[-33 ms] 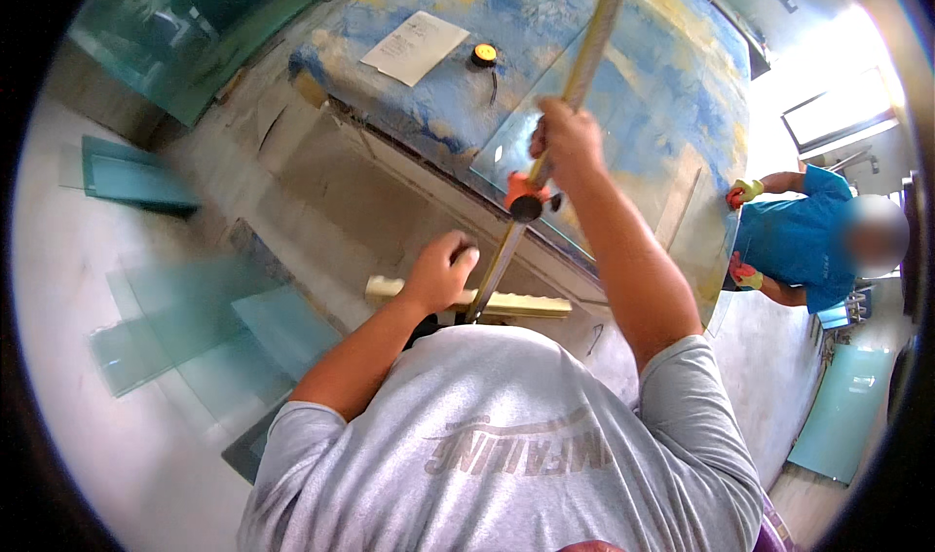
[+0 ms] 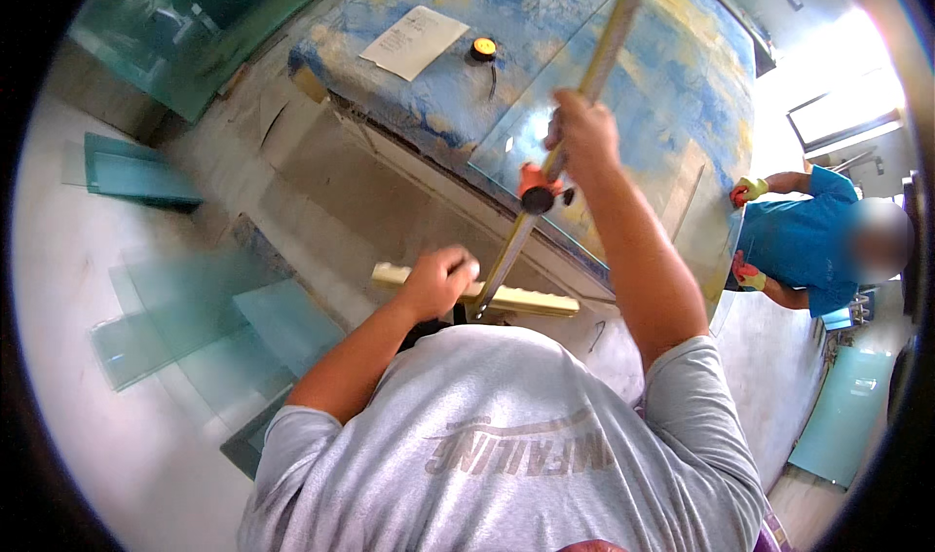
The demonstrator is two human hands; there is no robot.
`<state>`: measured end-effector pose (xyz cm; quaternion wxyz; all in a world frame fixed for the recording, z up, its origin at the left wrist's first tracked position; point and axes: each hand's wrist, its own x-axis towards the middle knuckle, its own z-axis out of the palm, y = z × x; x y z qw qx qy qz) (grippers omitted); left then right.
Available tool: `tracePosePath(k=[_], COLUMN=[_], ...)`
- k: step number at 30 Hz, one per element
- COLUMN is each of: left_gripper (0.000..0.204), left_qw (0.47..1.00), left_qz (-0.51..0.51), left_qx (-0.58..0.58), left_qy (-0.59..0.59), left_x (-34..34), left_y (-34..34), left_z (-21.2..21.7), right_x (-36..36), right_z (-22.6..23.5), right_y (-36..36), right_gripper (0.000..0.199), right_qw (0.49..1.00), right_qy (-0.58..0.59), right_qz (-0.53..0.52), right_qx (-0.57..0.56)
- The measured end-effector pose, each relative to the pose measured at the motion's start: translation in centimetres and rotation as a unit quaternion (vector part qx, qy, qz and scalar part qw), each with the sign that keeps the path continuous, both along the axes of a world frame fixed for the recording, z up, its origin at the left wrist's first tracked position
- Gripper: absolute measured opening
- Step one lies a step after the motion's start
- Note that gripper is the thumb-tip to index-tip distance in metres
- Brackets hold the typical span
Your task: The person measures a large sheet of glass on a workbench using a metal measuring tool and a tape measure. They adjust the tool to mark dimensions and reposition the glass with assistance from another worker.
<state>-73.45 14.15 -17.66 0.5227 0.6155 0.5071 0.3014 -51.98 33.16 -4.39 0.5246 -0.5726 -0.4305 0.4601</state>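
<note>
The right hand (image 2: 586, 145) has its fingers wrapped around a long metal bar (image 2: 617, 38), just above an orange slider (image 2: 535, 179) with a black knob. The bar slants from the person's waist over the near edge of the counter (image 2: 409, 112) and across a glass sheet (image 2: 545, 86). Near its lower end, the left hand's (image 2: 438, 281) fingers curl, blurred; whether they grip anything, I cannot tell.

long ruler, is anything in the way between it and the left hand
Nothing visible stands between the left hand and the long ruler. The yellow strip shows behind both, and the right hand grips the ruler farther up the picture.
</note>
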Motion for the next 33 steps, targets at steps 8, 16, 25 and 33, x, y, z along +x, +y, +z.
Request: tracePosePath(k=[8,16,25,33], left_gripper=[0.075,0.036,0.026,0.021], left_qw=[0.928,0.854,0.861,0.861], left_qz=[0.013,0.034,0.032,-0.020], left_qx=[-0.365,-0.354,-0.401,-0.405], left_qy=[-0.068,-0.380,-0.310,-0.306], left_x=[6.6,12.8,12.5,12.5], left_y=[-4.5,5.1,10.7,11.9], left_z=[-8.8,-11.6,-13.9,-15.5], right_x=[14.1,16.6,16.9,18.3], right_z=[5.5,5.4,2.1,-1.2], right_y=[4.9,9.5,15.8,19.1], right_gripper=[0.027,0.025,0.026,0.028], right_qw=[0.992,0.988,0.980,0.974], right_qy=[0.100,0.105,0.101,0.079], right_qz=[-0.073,-0.108,-0.170,-0.200], right_qx=[0.015,0.010,-0.034,-0.066])
